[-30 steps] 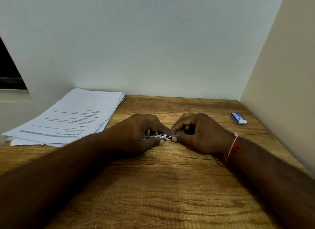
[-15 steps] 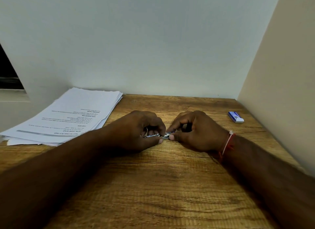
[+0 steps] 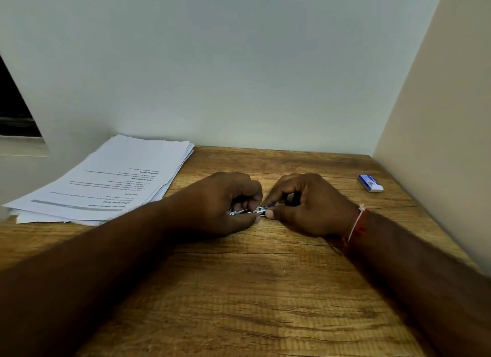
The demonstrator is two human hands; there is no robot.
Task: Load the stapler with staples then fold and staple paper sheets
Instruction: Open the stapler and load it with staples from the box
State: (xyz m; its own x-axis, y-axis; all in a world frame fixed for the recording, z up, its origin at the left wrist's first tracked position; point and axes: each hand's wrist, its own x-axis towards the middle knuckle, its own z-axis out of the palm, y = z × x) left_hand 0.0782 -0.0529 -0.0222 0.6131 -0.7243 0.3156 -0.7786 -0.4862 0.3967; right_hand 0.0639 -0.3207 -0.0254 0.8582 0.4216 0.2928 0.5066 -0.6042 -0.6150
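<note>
Just to the right of the paper stack (image 3: 111,181), low over the desk (image 3: 265,290), both hands meet on the stapler (image 3: 252,212), a small, shiny metal thing of which only a narrow strip shows between them. The left hand (image 3: 225,202) has its fingers (image 3: 252,197) curled round the body, thumb underneath. The right hand (image 3: 308,205) pinches the end that points away from the stack, thumb tip (image 3: 273,213) pressed up against it. Both sets of fingers are clamped on the stapler, none spread.

The work looks to be in its first stage — loading. Whether the magazine is open, or whether a strip of staples is already going in, cannot be told; the hands hide most of the metal and what shows is too small to read. The staple box (image 3: 370,183) lies well to the right of the stack, beyond the right hand and near the side wall. Whether it is open or closed I cannot tell.

The paper stack itself lies flat and unfolded, its sheets slightly fanned at the edges, printed side up, apart from both hands. No folded or stapled sheet is in view. So by this reading nearly all of the task is ahead — finishing the load and closing the stapler, then taking sheets off the stack, folding them and driving staples through. A red and white thread (image 3: 357,223) circles the right wrist.
</note>
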